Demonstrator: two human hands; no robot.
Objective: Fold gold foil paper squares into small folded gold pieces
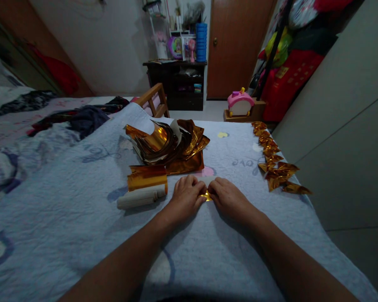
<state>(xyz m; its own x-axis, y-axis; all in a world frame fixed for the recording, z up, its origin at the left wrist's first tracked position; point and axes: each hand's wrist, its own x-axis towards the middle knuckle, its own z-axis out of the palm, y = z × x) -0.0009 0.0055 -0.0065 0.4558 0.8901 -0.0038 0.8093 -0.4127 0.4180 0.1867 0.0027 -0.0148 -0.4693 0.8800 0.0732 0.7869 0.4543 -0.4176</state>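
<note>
Close together on the blue cloth, my left hand (pixel 188 191) and my right hand (pixel 225 193) both grip a small sheet of gold foil paper (pixel 206 195). Fingers and thumbs of both hands are bent in on it, and most of the sheet is hidden under them. A pale edge shows just beyond the fingertips. Left of my left hand lies a rolled stack of paper with a grey outside (pixel 141 197), and gold sheets (pixel 147 181) lie against its far side. Behind the hands a large fanned pile of gold foil sheets (pixel 164 142) curls upward.
Folded gold foil pieces (pixel 272 157) form a row along the right edge of the blue bedcover (pixel 82 235). Dark crumpled clothes (pixel 90 119) lie at the left. Beyond the bed are a wooden chair (pixel 154 100), a dark cabinet (pixel 176 86) and a pink toy (pixel 240 102).
</note>
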